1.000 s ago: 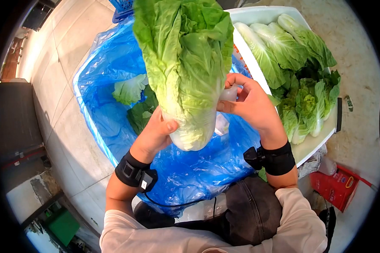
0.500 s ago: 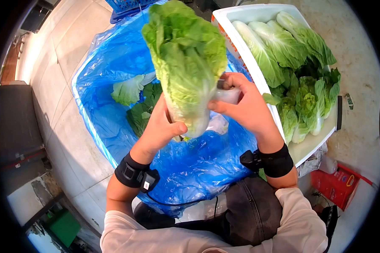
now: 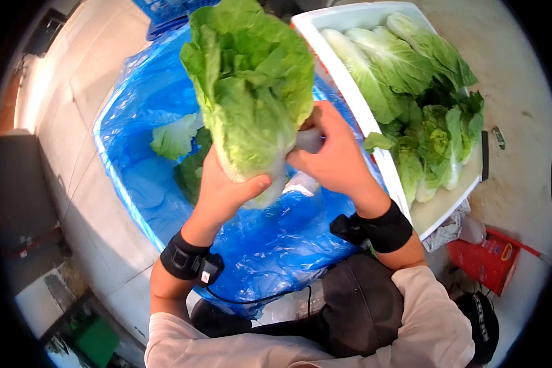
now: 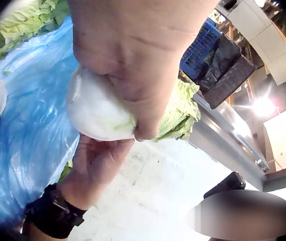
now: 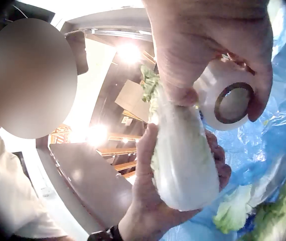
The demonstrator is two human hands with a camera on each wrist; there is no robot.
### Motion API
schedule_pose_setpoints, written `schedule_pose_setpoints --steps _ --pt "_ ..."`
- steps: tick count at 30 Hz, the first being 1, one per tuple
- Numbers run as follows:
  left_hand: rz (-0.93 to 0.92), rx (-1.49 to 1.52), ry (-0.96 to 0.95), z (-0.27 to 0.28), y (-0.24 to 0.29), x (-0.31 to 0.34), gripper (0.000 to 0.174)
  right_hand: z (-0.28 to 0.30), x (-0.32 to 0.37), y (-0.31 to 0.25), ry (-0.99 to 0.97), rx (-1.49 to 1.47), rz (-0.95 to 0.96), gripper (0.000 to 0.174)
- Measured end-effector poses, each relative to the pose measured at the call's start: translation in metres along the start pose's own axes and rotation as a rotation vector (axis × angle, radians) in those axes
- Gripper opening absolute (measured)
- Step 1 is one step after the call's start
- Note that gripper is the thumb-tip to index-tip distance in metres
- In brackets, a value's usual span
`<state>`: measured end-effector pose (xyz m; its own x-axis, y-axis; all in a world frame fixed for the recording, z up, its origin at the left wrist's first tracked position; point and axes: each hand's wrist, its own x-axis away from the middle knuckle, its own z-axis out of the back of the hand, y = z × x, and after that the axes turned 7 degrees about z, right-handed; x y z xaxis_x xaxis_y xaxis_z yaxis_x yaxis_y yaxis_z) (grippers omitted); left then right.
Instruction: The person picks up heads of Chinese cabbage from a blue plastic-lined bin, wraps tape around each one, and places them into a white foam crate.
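Note:
A napa cabbage [image 3: 251,101] with a white base and green leaf tips is held up over the blue plastic lining, leaves pointing away from the person. My left hand [image 3: 222,187] grips it near the base, thumb across the near side; in the right wrist view its fingers wrap the white base [image 5: 185,165]. Close against the cabbage's right side, my right hand [image 3: 336,158] holds a whitish translucent roll of plastic film [image 3: 309,140]. The roll's brown core [image 5: 233,103] faces out in the right wrist view. Shiny film shows over the lower part of the cabbage.
Beneath the hands, a large container lined with blue plastic [image 3: 257,257] has loose green leaves [image 3: 173,138] inside. On the right, a white foam box [image 3: 386,161] holds several cabbages [image 3: 389,58]. A blue crate [image 3: 165,12] stands behind; a red dustpan [image 3: 486,260] lies right.
The cabbage first dropped lower and tipped away from the person, then shifted left with both hands. The right hand with the roll stayed close beside it. The head view has shifted slightly.

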<state>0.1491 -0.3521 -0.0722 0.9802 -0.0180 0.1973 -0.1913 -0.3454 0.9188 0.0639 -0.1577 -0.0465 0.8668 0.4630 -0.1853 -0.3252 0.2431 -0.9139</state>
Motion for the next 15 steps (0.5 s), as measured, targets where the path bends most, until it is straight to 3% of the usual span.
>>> schedule_pose_setpoints --steps 2,4,10,12,14,15 --pt "0.089 0.056 -0.052 -0.002 0.008 0.003 0.087 0.001 0.001 0.000 -0.001 0.032 0.049 0.040" --pt "0.104 0.100 -0.064 -0.003 0.004 0.005 0.088 0.001 0.000 -0.001 -0.041 -0.062 -0.032 0.040" --pt "0.240 0.145 -0.081 0.003 -0.005 0.009 0.089 0.010 0.001 0.005 -0.118 0.106 0.091 0.049" --pt "0.260 0.460 -0.337 -0.001 -0.010 0.014 0.087 0.012 0.000 0.018 -0.084 0.185 0.047 0.049" --pt "0.098 0.414 -0.471 -0.016 -0.001 0.015 0.091 0.012 0.005 0.018 -0.088 0.126 0.073 0.046" --pt "0.226 0.244 -0.352 -0.008 0.001 0.014 0.097 0.011 0.004 0.016 -0.082 0.037 0.089 0.043"
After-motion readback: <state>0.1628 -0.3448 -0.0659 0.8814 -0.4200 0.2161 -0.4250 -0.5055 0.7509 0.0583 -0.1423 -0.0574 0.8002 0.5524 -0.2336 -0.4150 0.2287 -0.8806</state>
